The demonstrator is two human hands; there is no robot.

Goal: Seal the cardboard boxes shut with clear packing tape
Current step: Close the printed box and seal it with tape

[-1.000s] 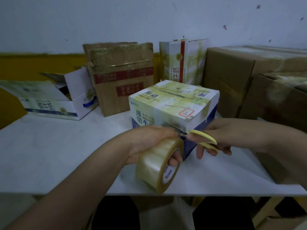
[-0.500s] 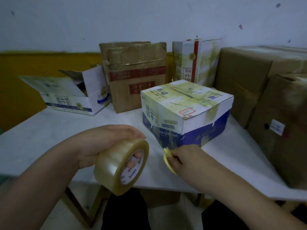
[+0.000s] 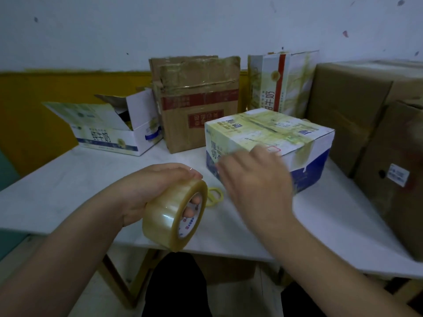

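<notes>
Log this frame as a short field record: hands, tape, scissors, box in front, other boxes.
left hand: grips the tape roll, fingers through its core
right hand: blurred, fingers spread, reaching at the closed box's near corner
scissors: yellow handles lying on the table, beside the roll
closed box: white and blue, flaps down, taped over
open box: back left, flaps up

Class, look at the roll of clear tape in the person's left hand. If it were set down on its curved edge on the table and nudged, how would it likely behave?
The tape roll is round and wide, so it would probably roll rather than slide. Its thick wound layers suggest some weight for its size, so it may roll steadily. The glossy surface looks smooth, possibly slippery; the left hand hooks fingers through the core.
</notes>
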